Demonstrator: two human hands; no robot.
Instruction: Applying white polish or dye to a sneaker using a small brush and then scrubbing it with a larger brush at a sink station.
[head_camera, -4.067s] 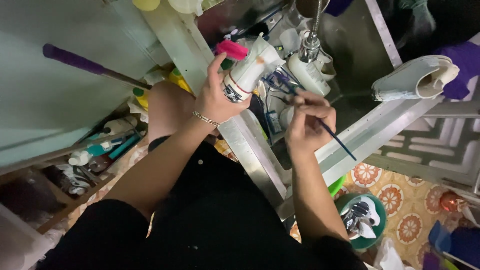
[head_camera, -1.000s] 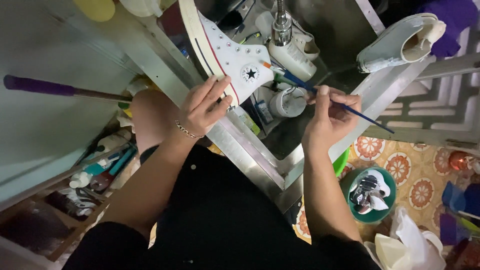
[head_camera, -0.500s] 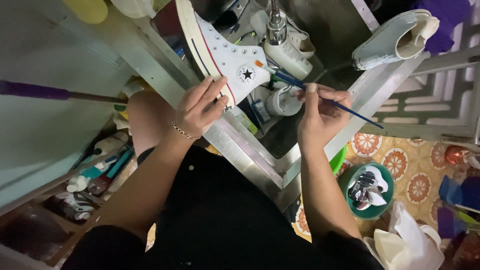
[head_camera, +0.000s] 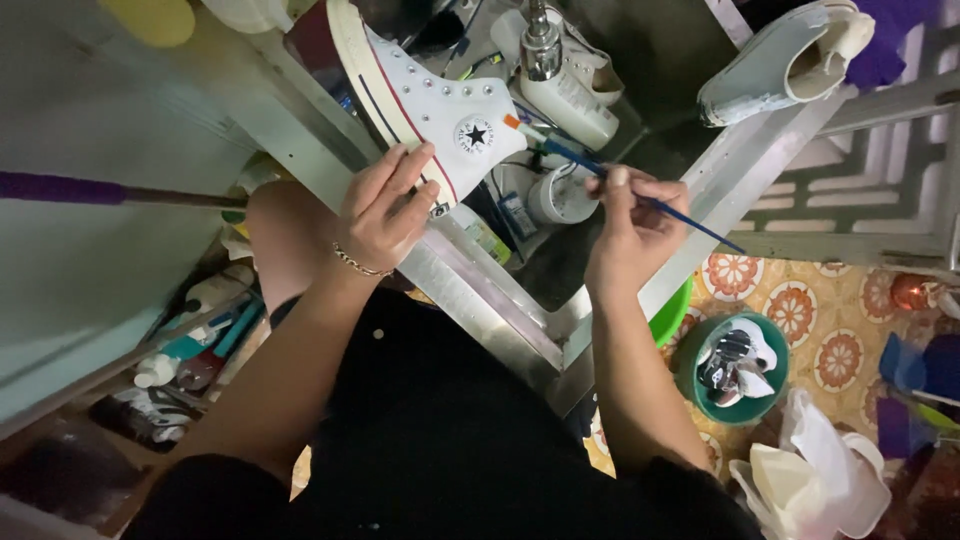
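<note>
Steel sink bench (head_camera: 480, 290), patterned tile floor (head_camera: 830, 300), green basin (head_camera: 700, 375), left hand (head_camera: 385, 210) closed around white sneaker (head_camera: 420, 105), right hand (head_camera: 630, 225) pinching blue paintbrush (head_camera: 640, 195), second sneaker (head_camera: 790, 60) on the ledge

Sneaker (head_camera: 420, 105) toe: cut off by top edge.
Brush (head_camera: 640, 195) handle middle: hidden inside right hand (head_camera: 635, 235).
Basin (head_camera: 735, 370) contents: too small to tell.

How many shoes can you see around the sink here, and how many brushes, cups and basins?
White high-top shoe in the left hand: 1
White shoes lying near the tap and on the rim: 2
Blue-handled brush in the right hand: 1
White cup: 1
Green basin on the floor: 1
Total: 6
</note>
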